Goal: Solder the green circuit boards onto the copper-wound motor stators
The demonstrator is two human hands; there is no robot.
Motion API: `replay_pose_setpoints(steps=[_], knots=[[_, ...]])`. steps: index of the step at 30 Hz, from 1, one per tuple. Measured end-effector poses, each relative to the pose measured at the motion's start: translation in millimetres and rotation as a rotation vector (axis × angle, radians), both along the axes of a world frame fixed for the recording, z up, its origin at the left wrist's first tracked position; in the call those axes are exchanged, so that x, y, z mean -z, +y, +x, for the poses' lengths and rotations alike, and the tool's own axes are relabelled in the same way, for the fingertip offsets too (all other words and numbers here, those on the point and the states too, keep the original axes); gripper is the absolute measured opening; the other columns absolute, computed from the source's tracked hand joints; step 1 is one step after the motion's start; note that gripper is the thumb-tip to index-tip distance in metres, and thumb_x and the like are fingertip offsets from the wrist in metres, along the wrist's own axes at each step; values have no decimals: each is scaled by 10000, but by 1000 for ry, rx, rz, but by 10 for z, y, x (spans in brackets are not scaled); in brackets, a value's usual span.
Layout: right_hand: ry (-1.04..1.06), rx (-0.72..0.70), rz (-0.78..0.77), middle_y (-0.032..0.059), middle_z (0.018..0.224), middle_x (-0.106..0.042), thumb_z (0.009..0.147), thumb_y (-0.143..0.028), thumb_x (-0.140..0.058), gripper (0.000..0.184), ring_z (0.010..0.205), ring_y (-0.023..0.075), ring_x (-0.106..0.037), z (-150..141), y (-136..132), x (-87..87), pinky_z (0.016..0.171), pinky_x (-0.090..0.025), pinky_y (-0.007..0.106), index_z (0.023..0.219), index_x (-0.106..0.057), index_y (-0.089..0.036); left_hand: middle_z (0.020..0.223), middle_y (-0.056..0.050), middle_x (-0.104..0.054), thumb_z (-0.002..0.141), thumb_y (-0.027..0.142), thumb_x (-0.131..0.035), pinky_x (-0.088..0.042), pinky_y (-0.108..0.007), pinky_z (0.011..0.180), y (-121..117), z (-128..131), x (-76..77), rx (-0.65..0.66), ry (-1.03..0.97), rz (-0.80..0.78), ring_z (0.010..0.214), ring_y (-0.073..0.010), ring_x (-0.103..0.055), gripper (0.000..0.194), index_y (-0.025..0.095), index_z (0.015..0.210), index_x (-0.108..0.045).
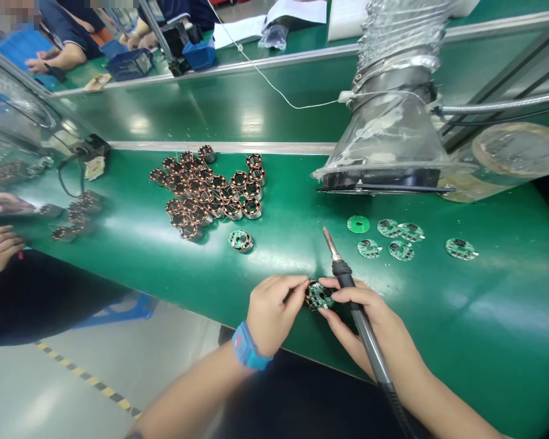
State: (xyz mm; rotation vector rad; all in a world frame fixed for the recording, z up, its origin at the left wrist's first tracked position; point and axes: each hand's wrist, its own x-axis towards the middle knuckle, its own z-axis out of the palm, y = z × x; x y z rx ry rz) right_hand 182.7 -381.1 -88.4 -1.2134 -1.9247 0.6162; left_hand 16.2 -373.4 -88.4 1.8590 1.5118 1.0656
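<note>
Your left grip (271, 312) pinches the rim of a copper-wound stator (308, 297) between thumb and forefinger; a round green circuit board (321, 295) lies against its face. In the head view, your right grip (379, 318) is closed around a soldering iron (346, 279), its tip pointing up and away from the board, while fingertips of the same hand touch the board's edge. The work is near the front edge of the green surface (297, 210). Left of centre stand clustered stators (201, 189), with one board-topped stator (241, 241) just in front. At right, loose circuit boards (400, 250) lie below a fume hood (384, 143).
</note>
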Motion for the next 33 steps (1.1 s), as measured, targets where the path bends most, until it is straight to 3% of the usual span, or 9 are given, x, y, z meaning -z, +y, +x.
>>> replay_pose_setpoints(steps=[3, 6, 9, 13, 15, 19, 23, 28, 33], knots=[[-9, 0, -27, 49, 1060, -613, 805, -143, -554, 262, 949, 152, -629, 14, -10, 20, 797, -524, 294, 1020, -439, -239, 913, -98, -698, 876, 110, -499, -524, -322, 803, -48, -154, -35, 261, 230, 191, 868, -192, -629, 239, 132, 1071, -635], [-18, -11, -49, 54, 1072, -605, 808, -132, -551, 274, 951, 150, -627, 13, 5, 38, 796, -522, 293, 1036, -438, -234, 980, -105, -668, 894, 139, -471, -523, -347, 812, -87, -229, -132, 381, 283, 70, 925, -208, -608, 290, 167, 1150, -604], [-14, -27, -42, 56, 1070, -603, 814, -135, -548, 275, 956, 154, -623, 8, 36, 44, 788, -522, 301, 1046, -438, -234, 945, -80, -653, 895, 153, -467, -543, -301, 745, -95, -197, -193, 294, 150, -78, 861, -179, -629, 273, 212, 1101, -636], [-33, -37, -28, 62, 1129, -599, 812, -171, -575, 293, 1025, 177, -599, 38, 43, -4, 837, -506, 340, 1067, -447, -238, 850, -56, -665, 824, 145, -595, -539, -261, 723, -56, -129, -189, 109, -61, -222, 780, -153, -645, 141, 185, 911, -699], [-50, -13, -18, 61, 1150, -601, 815, -181, -577, 296, 1067, 182, -580, 87, 10, -55, 864, -493, 335, 1081, -463, -238, 828, -54, -666, 799, 141, -629, -530, -258, 725, -35, -115, -177, 107, -116, -278, 776, -153, -641, 88, 174, 832, -704], [-7, 87, 0, 42, 953, -686, 832, -185, -526, 296, 930, 164, -633, 247, -115, -173, 790, -508, 278, 1122, -472, -213, 824, -55, -632, 813, 126, -600, -514, -255, 705, -27, -96, -153, 128, -124, -268, 763, -144, -616, 74, 155, 820, -668], [52, -6, 76, -3, 673, -679, 774, -114, -488, 274, 779, 175, -642, 371, -222, -290, 771, -510, 317, 1030, -497, -211, 814, -46, -592, 835, 124, -557, -507, -258, 690, -57, -52, -135, 94, -92, -237, 736, -135, -588, 84, 157, 801, -627], [-3, -59, 149, 5, 612, -643, 734, -86, -478, 255, 638, 160, -634, 341, -250, -388, 656, -535, 305, 958, -515, -204, 830, -48, -586, 841, 123, -540, -508, -262, 698, -91, -4, -125, 48, -84, -211, 751, -139, -588, 89, 162, 818, -616], [25, -111, 93, -24, 546, -581, 719, -68, -468, 294, 566, 149, -605, 286, -248, -387, 570, -525, 282, 966, -496, -225, 833, -45, -588, 838, 117, -541, -502, -257, 715, -108, 11, -104, 22, -97, -196, 774, -139, -589, 87, 164, 818, -611]])
